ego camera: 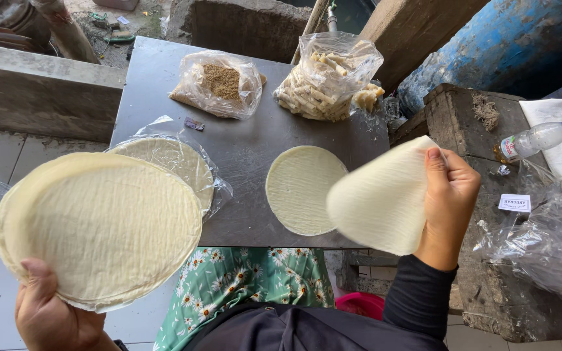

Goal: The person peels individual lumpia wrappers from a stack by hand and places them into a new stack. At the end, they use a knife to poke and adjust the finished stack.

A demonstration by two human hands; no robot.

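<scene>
My left hand point(53, 312) holds a stack of round pale wrappers point(99, 227) from below, thumb on its near edge. My right hand point(449, 201) pinches a single thin wrapper point(382, 201) by its right edge, lifted and bent above the table's near right corner. One round wrapper point(300, 188) lies flat on the grey metal table point(242, 143). Another pile of wrappers in a clear plastic bag point(177, 162) lies at the table's left, partly hidden behind the stack I hold.
At the table's far side sit a bag of brown crumbs point(219, 84) and a bag of pale sticks point(326, 81). A plastic bottle point(538, 138) and crumpled plastic point(541, 247) lie on a concrete block to the right. A blue barrel point(502, 45) stands behind.
</scene>
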